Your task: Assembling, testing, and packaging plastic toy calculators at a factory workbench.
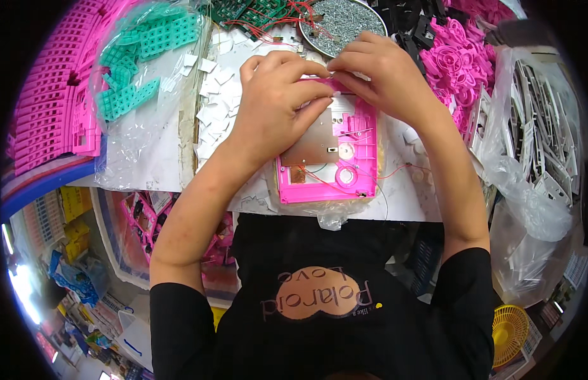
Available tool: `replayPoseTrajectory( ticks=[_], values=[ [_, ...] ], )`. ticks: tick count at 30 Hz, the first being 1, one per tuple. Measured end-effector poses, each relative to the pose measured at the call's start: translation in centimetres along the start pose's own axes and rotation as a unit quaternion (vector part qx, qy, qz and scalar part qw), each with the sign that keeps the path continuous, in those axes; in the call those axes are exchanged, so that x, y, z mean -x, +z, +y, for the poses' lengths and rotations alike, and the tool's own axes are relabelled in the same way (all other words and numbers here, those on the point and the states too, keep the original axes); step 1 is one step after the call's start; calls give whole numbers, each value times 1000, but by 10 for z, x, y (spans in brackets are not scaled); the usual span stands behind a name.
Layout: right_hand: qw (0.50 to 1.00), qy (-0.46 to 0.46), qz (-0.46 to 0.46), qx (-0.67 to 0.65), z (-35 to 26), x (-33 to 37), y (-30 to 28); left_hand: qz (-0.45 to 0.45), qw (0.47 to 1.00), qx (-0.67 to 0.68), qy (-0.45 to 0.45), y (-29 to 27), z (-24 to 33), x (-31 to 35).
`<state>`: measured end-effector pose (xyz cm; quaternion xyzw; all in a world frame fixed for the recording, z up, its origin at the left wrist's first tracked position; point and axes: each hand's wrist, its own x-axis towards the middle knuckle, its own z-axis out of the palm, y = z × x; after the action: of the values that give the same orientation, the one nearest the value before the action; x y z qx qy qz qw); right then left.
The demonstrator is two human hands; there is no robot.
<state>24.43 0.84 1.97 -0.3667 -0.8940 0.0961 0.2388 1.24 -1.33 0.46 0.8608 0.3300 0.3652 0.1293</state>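
An open pink plastic casing (368, 155) lies in front of me at the table's front edge, on a clear plastic bag. A grey-brown metal plate (309, 142) covers its left part, and thin red wires run over its lower right. Above the casing's far edge, my left hand (275, 95) has thumb and fingers drawn together near its upper left. My right hand (382, 73) meets it there, fingertips pinched close to the left ones. Whatever sits between the fingertips is too small and covered to name. Both hands hide much of the casing's far edge.
White square pieces (216, 114) lie left of the casing. Beyond are green circuit boards (240, 11) and a round tray of screws (351, 28). Teal perforated sheets (170, 35) and stacked pink parts (50, 88) are left; pink pieces (458, 63) and bagged pale strips (541, 126) are right.
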Motion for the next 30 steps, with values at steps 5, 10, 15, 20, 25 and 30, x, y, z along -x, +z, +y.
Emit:
replayPoseTrajectory(
  ticks=[5, 10, 15, 20, 25, 30],
  values=[
    [996, -1, 6, 93, -36, 8, -11, -11, 994, 41, -96, -4, 14, 12],
    [982, 64, -71, 162, -74, 18, -4, 11, 993, 40, -114, 1, 17, 10],
    [985, 100, -82, 113, -102, 36, -4, -14, 999, 1, -52, -1, 14, 7],
    [985, 165, -4, 60, -113, 51, -2, -105, 993, -30, 46, -7, 12, -7],
    [984, 177, 17, 33, -112, 51, -3, -181, 974, -74, 115, -7, 12, -20],
    [979, 204, -3, 20, -111, 51, -5, -253, 946, -117, 163, 0, 17, -35]
  ],
)
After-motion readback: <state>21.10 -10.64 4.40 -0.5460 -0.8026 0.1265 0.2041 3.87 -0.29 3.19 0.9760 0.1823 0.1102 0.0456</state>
